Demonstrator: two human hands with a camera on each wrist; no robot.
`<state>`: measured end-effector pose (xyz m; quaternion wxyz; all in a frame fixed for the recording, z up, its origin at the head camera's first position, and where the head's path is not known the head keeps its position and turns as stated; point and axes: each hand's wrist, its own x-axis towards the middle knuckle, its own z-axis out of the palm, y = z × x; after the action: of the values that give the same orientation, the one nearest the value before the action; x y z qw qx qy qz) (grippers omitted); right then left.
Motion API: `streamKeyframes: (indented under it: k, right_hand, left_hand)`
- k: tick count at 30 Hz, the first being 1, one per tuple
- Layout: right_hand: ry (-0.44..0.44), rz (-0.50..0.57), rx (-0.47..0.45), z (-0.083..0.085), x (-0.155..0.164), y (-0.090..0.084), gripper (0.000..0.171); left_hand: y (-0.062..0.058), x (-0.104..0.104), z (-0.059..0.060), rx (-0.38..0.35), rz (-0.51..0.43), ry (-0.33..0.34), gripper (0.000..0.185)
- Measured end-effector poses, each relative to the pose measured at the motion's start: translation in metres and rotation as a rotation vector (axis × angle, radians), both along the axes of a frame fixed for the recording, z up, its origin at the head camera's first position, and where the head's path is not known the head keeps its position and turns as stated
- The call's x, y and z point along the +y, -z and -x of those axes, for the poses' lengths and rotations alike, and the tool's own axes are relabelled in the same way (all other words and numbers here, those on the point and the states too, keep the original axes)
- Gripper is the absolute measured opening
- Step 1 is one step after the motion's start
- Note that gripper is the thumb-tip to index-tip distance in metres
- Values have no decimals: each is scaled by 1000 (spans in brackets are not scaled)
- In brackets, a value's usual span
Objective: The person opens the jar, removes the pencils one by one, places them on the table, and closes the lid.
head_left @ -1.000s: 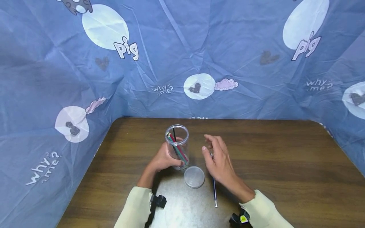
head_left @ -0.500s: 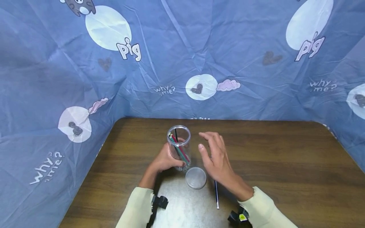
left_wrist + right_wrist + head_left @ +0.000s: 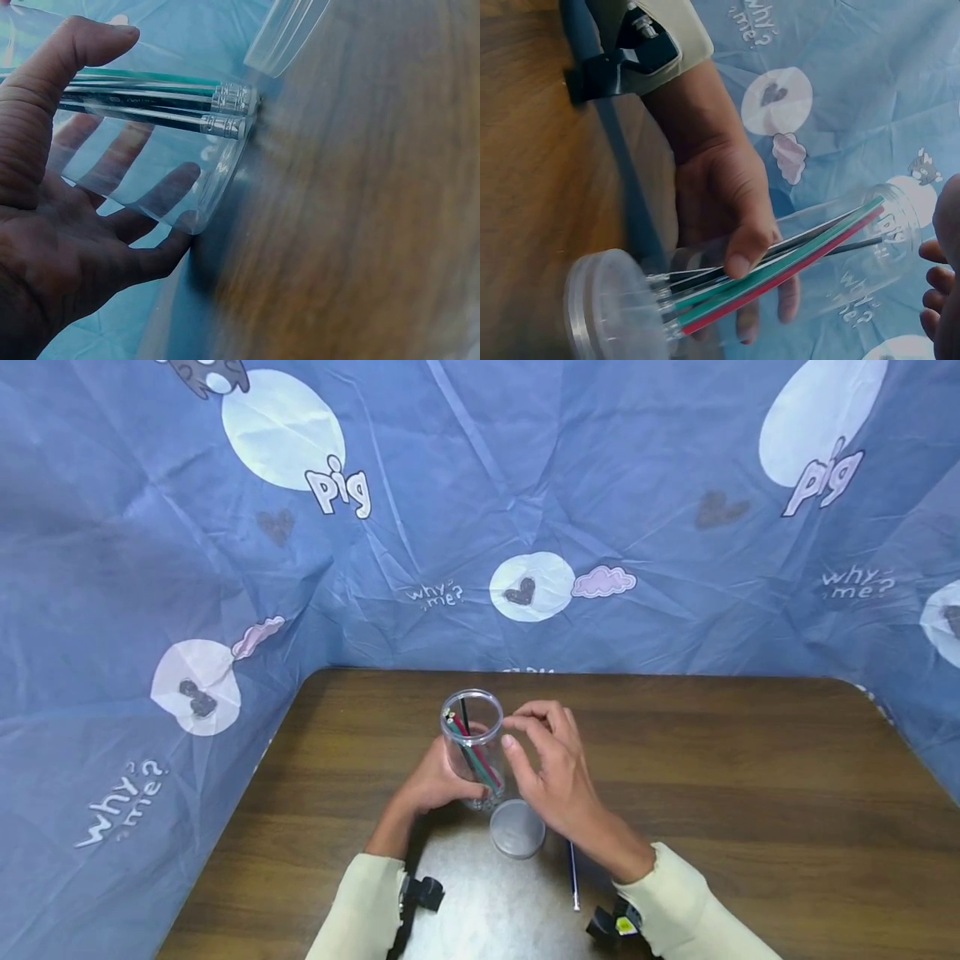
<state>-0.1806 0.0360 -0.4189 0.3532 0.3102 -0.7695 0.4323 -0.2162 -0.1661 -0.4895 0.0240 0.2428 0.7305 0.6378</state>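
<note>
Centrally in frame: clear jar (image 3: 471, 745) of pencils (image 3: 474, 756), upright on table (image 3: 750, 793), gripped by left hand (image 3: 433, 781). Right hand (image 3: 553, 768), fingers loosely curled, empty, beside its rim. Lid (image 3: 517, 828) and pencil (image 3: 573, 877) lie nearer; bare wood at right.

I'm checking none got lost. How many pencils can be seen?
4. Three stand in the clear jar that the left hand holds: a green pencil, a red pencil and a black pencil. A fourth pencil lies on the table. More may be hidden.

Head looks down; wrists close on jar (image 3: 471, 745)
</note>
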Motion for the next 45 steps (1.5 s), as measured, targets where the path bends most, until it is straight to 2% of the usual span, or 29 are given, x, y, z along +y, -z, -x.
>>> streamKeyframes:
  k: [4,7,13,18,24,30,33,38,45]
  right_hand:
    - [24,30,15,2,-5,-13,15]
    - [14,-18,-5,6,-11,-27,15]
    - [21,-309,-103,13,-24,-50,14]
    - [48,-555,-244,19,-32,-69,12]
    - [48,-715,-396,29,-39,-86,6]
    - [1,-795,-460,36,-46,-96,14]
    - [-11,-818,-461,38,-48,-96,14]
    - [-1,-819,-443,38,-49,-94,26]
    - [29,-783,-403,33,-46,-90,16]
  left_hand:
    - [-1,1,0,-7,4,1,81]
    - [-1,2,-1,-17,0,1,80]
    - [-2,1,-3,-7,36,-39,79]
    - [-3,1,-5,-10,49,-44,81]
    - [-1,1,-6,-49,53,-44,79]
    - [-1,0,-5,-46,12,-19,83]
    - [-2,0,-4,-46,23,-18,81]
    - [-2,0,-5,-38,17,-19,81]
    - [-3,2,-5,-46,14,-16,79]
